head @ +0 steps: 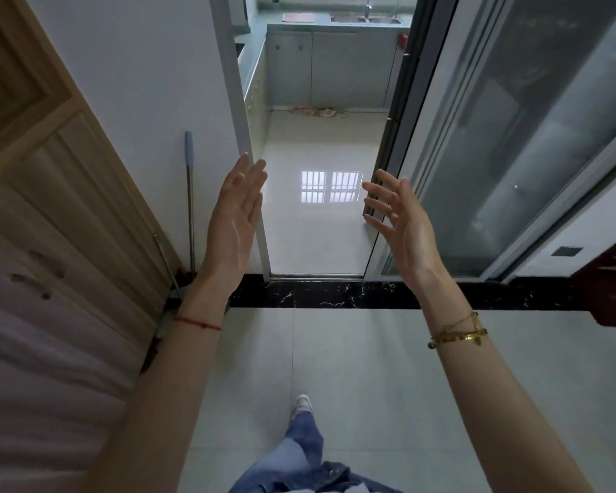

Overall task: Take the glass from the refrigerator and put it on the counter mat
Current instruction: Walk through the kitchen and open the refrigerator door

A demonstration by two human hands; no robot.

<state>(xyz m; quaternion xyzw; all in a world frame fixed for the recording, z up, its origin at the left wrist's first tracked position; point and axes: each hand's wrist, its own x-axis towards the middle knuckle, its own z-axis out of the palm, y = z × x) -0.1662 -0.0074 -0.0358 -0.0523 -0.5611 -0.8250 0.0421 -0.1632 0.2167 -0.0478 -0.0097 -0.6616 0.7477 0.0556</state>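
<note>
My left hand [236, 215] and my right hand [400, 222] are both raised in front of me, fingers apart and empty, palms facing each other. They hover before an open doorway into a narrow kitchen. At the far end of the kitchen a reddish mat [298, 17] lies on the counter [335, 27] left of a steel sink [365, 19]. No glass and no refrigerator are visible in this view.
A wooden door [50, 193] stands at my left with a mop handle [190, 193] leaning on the white wall. A glass sliding door [512, 144] is at the right. A black marble threshold [335, 295] crosses the floor. A rag [317, 111] lies by the far cabinets.
</note>
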